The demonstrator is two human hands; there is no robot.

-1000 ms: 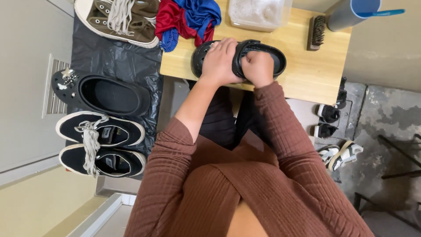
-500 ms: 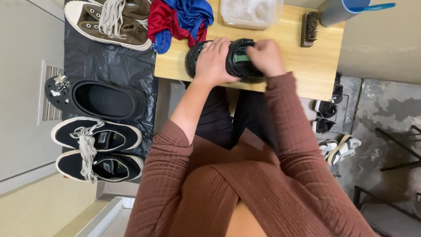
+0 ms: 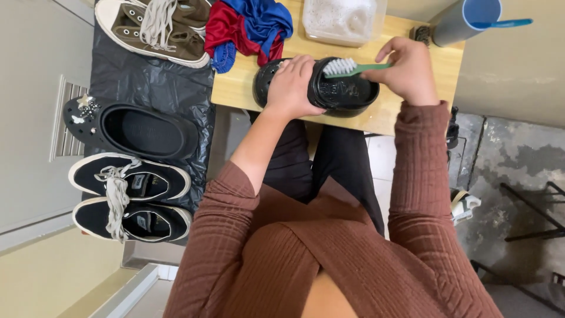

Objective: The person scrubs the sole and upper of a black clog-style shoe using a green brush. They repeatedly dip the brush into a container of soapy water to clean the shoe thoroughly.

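Right hand (image 3: pixel 408 72) now lifted, fingers gripping green brush (image 3: pixel 353 67) above black clog (image 3: pixel 335 94); left hand (image 3: pixel 294 87) clasps clog on tabletop (image 3: pixel 406 115).

We see bright, even indoor light with no hard glare. Soft shadows fall under the wooden table (image 3: pixel 406 118) toward 6 o'clock. The black plastic sheet (image 3: pixel 147 82) at 10 o'clock shows faint sheen on its wrinkles. Focus is sharp at centre; the brown sleeve (image 3: pixel 424 194) near 5 o'clock is slightly soft. Wide-angle stretch bends edges at 3 and 9 o'clock.
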